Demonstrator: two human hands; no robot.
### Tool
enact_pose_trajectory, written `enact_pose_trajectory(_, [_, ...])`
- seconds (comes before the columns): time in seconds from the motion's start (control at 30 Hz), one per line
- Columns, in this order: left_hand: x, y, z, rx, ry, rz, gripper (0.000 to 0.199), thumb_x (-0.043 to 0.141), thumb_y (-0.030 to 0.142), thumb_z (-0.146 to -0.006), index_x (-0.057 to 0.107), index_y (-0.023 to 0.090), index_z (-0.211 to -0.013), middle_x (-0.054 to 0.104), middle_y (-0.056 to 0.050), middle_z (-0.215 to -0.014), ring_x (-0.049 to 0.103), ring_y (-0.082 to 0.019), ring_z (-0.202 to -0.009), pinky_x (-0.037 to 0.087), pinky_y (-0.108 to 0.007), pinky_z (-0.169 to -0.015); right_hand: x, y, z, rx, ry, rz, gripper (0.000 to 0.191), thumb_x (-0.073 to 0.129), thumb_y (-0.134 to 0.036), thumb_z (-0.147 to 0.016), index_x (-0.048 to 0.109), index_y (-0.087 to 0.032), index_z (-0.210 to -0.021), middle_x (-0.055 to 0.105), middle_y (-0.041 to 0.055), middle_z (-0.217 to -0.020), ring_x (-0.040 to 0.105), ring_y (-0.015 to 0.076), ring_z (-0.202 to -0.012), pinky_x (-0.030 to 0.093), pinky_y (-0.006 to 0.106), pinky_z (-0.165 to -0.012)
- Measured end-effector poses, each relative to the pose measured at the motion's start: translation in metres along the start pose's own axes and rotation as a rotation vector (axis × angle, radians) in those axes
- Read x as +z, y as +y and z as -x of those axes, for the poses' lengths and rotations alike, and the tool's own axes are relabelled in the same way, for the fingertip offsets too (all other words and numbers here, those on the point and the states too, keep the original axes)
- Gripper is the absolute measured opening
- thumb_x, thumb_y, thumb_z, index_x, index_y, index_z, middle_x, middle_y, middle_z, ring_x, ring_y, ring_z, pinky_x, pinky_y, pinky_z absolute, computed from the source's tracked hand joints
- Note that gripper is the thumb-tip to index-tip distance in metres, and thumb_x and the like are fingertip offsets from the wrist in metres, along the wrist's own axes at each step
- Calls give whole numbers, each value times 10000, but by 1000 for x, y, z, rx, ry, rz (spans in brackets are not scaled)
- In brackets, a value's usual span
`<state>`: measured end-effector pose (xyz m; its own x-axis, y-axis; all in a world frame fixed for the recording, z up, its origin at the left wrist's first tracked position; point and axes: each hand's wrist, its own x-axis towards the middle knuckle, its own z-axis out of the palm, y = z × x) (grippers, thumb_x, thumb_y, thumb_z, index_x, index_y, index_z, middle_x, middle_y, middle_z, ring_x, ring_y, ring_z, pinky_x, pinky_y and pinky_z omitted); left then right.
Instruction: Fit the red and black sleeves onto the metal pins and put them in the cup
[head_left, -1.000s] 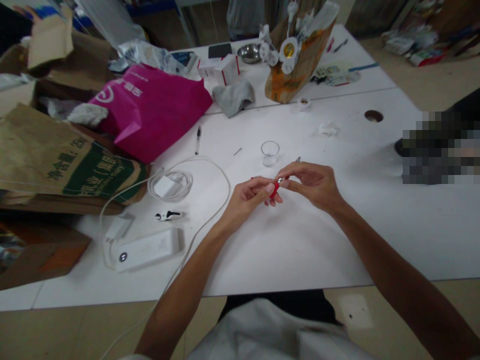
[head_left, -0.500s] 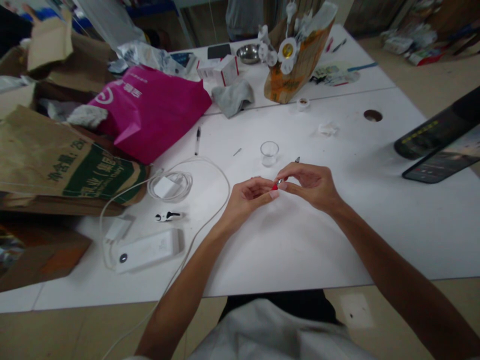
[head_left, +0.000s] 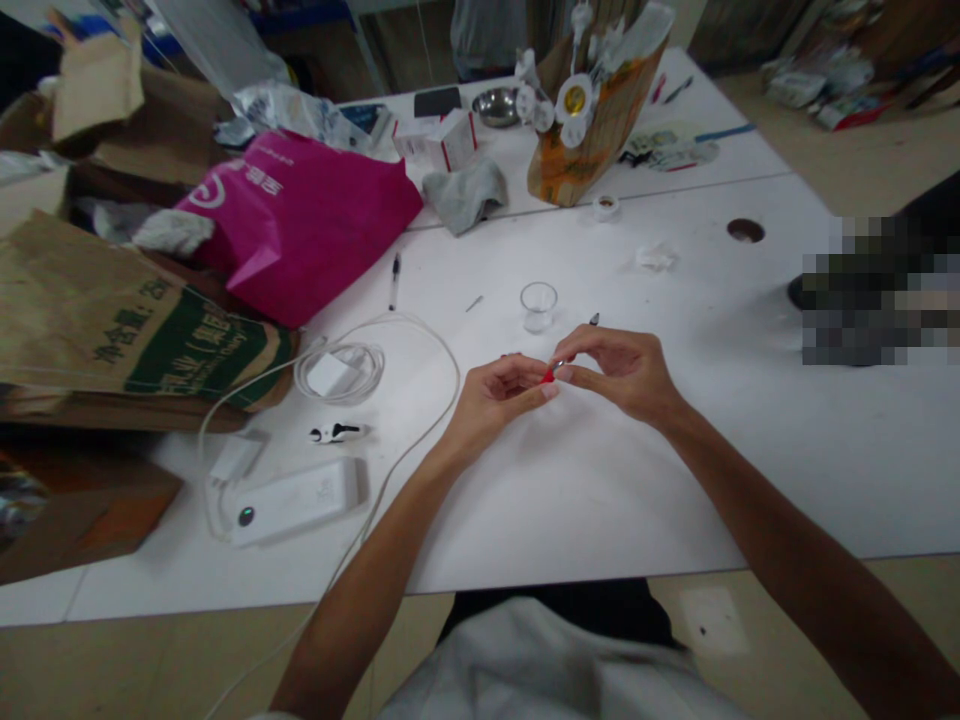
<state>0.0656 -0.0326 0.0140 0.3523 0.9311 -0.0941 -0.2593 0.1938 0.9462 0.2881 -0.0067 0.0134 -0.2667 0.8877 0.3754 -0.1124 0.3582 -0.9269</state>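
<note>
Above the white table, my two hands meet at the fingertips around a small red piece (head_left: pixel 547 377) with a shiny silvery part; its kind is too small to make out. My left hand (head_left: pixel 495 402) pinches the red end between thumb and fingers. From the other side, my right hand (head_left: pixel 630 370) closes thumb and forefinger on the silvery end. Just beyond the hands stands a small clear cup (head_left: pixel 538 318). A dark pointed tip (head_left: pixel 595 319) shows behind my right hand, the rest of it hidden.
To the left lie a white power bank (head_left: pixel 296 502), a coiled cable (head_left: pixel 375 375), a black-and-white clip-like tool (head_left: pixel 336 432) and a pen (head_left: pixel 395 280). Farther off are a magenta bag (head_left: pixel 315 220), a grey cloth (head_left: pixel 466 195) and a tape roll (head_left: pixel 606 208). The right edge is pixelated.
Both hands stay in nearly the same place. The small red piece has turned slightly between the fingertips, and less of its silvery part shows.
</note>
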Motion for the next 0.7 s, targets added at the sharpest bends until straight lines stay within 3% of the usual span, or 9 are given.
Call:
enact_pose_trajectory(0.33, [0, -1, 1, 29, 30, -88, 342, 1051, 446, -856, 884, 193, -1013, 830, -61, -1024, 747, -174, -939, 588, -302, -868, 1, -2, -1, 5, 11, 9, 226, 1058, -464, -855, 924, -324, -972, 863, 31, -944, 769, 236, -887, 617, 441, -832])
enact_pose_trajectory(0.6, [2, -4, 1, 135, 82, -250, 342, 1016, 496, -903, 906, 194, -1017, 849, -68, -977, 749, -190, -893, 581, -329, -864, 2, 1, 2, -17, 21, 55, 199, 1042, -450, -883, 923, -330, -989, 865, 26, -952, 770, 236, -889, 605, 444, -845])
enact_pose_trajectory(0.7, [1, -4, 2, 125, 51, -255, 366, 966, 540, -953, 914, 195, -1065, 861, -83, -998, 762, -208, -915, 598, -348, -891, 2, 0, 1, -11, 15, 46, 211, 1035, -477, -886, 922, -328, -983, 866, 31, -952, 772, 240, -894, 620, 450, -854])
